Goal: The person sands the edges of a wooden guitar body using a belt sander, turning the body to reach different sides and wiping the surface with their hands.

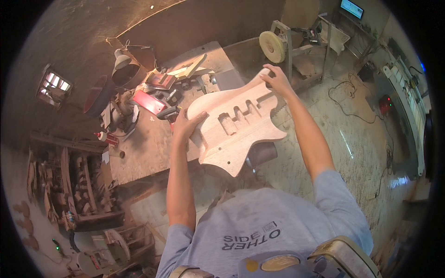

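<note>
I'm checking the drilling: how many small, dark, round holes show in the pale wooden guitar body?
2: an upper-left hole and a lower-right hole, both toward the lower end of the pale wooden guitar body. More could be hidden beneath the left hand.

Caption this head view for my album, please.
Left fingers and right fingers hold a pale wooden guitar body near a cluttered workbench.

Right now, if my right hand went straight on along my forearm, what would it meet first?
Your right hand already holds the wooden guitar body; beyond it, the round cream wheel looks first in line, though it seems farther back and depth is unclear.
</note>
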Demonstrator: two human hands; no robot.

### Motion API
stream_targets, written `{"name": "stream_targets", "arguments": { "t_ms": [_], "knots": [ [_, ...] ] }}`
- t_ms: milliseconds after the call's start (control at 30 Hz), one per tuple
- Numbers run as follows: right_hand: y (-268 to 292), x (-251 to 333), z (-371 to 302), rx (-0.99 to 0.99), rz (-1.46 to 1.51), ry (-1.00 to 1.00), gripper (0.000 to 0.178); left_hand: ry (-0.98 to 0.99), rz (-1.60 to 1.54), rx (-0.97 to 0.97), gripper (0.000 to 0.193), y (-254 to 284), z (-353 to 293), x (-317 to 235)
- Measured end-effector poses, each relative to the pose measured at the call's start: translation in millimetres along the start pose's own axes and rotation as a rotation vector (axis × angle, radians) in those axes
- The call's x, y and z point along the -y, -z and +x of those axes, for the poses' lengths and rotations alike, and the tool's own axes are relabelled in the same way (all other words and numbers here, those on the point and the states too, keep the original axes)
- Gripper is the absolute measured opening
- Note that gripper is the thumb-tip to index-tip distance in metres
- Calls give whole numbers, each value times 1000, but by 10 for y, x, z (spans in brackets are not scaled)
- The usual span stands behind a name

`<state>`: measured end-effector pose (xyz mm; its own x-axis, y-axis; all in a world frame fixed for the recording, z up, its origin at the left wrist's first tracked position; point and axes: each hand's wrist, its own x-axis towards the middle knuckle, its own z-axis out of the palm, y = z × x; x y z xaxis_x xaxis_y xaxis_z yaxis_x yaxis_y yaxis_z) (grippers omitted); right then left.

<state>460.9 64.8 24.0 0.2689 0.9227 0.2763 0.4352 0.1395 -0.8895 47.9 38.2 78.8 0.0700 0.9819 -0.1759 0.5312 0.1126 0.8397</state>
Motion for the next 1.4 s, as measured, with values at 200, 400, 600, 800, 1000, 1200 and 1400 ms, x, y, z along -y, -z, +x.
{"name": "stream_targets", "arguments": {
  "t_ms": [200, 400, 600, 800, 1000, 1200, 1400],
  "knots": [
    [365, 101, -27, -8, 132, -183, 63, -91, -520, 101, 70, -88, 9, 127],
    [935, 1477, 314, -208, 499, 184, 65, -327, -702, 5, 67, 146, -433, -892],
    [1534, 2512, 645, -248, 500, 394, 67, -497, -793, 53, 60, 170, -644, -1495],
    [1858, 2870, 1141, -244, 282, 542, 61, -577, -1117, 119, 38, -314, -678, -1657],
    [1825, 3421, 784, -295, -260, 483, 66, -468, -1305, 148, 32, -489, -751, -1750],
    [2073, 3177, -299, -790, -416, 544, 89, -443, -1255, 118, 34, -502, -706, -1781],
    [1430, 2032, -1707, -503, 541, 56, 96, -331, -1299, 175, 32, -649, -734, -1848]
  ]
}}
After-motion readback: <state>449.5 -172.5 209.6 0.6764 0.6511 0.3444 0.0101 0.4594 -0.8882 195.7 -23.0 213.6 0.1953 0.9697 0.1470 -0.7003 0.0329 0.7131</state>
